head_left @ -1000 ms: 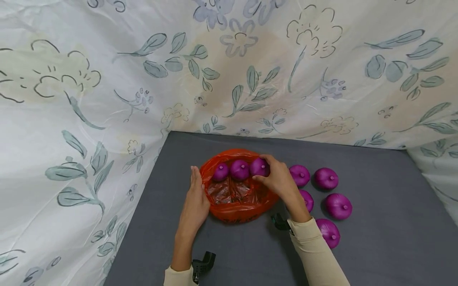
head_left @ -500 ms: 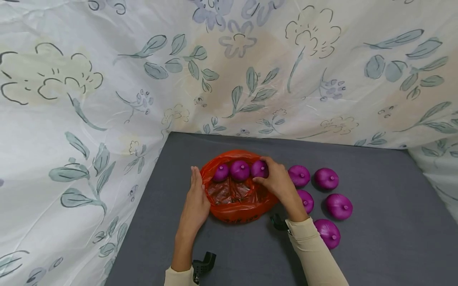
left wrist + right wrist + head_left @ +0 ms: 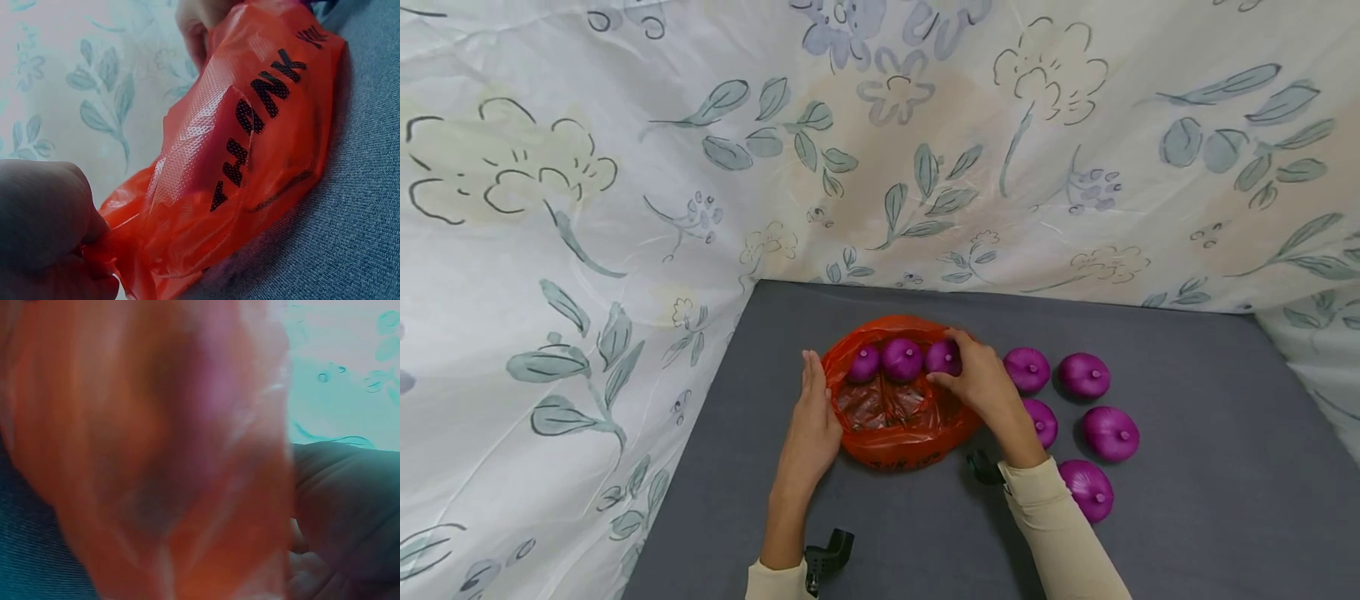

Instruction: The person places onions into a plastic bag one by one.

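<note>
An opened red plastic bag (image 3: 895, 454) sits on the grey table, with three purple onions in a row along its far side. My right hand (image 3: 988, 379) reaches over the bag's right rim and grips the rightmost onion (image 3: 942, 357). Left of that one lie the middle onion (image 3: 902, 360) and the leftmost onion (image 3: 864, 365). My left hand (image 3: 811, 425) holds the bag's left side, fingers extended along the outside. In the left wrist view, bunched plastic is pinched by the left hand (image 3: 44, 219). Blurred bag plastic (image 3: 156, 456) fills most of the right wrist view.
Several more purple onions (image 3: 1110, 433) stand right of the bag, one partly behind my right wrist and one beside the sleeve. A floral cloth (image 3: 925, 192) hangs behind and left of the grey table (image 3: 1210, 433).
Hardly anything differs. The right hand and its onion stay at the same spot in the bag, and the left hand keeps its place; the head view shifts slightly.
</note>
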`<state>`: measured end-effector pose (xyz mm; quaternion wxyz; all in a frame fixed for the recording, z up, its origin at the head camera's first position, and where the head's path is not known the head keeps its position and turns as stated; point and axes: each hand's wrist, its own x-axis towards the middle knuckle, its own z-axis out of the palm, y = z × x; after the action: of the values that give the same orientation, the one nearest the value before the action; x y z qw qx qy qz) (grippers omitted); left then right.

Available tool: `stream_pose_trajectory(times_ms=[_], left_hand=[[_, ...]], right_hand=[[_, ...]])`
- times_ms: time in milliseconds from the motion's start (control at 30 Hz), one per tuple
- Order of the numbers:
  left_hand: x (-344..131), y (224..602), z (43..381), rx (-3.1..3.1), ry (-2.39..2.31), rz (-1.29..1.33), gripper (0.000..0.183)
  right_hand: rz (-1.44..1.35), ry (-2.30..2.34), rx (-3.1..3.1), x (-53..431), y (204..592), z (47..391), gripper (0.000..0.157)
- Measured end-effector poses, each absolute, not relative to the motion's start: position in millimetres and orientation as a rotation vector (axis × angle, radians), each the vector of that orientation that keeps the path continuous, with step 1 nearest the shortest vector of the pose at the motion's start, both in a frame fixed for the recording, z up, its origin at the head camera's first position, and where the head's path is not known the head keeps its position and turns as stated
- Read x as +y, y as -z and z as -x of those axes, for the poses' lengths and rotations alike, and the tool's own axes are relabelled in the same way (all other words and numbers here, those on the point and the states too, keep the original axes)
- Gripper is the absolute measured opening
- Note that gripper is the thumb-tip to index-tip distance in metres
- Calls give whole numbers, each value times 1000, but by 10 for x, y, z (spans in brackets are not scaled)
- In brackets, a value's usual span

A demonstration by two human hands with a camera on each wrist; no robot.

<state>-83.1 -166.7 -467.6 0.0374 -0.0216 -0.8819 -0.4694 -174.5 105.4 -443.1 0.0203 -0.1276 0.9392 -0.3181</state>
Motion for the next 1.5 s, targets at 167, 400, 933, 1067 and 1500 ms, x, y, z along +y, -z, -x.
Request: stream_pose_trajectory(times_ms=[167,400,933,1067,1500], left_hand=[[-1651,4678,830,-2710,1436,74,67],[-1625,4685,820,-2713,1425,91,67],[-1617,4666,780,-2726,1411,109,68],[-1622,4651,777,-2728,1403,106,65],[-1665,4636,761,-2728,1400,80,69]], right_hand=[[364,1019,2913,1075,4285,1675,77],[321,1054,2966,1178,4070,1526,70],[92,1153,3292,1810,3457,875,64],[-62,1187,3393,1999,3281,698,64],[-646,1220,3506,2338,2920,250,63]])
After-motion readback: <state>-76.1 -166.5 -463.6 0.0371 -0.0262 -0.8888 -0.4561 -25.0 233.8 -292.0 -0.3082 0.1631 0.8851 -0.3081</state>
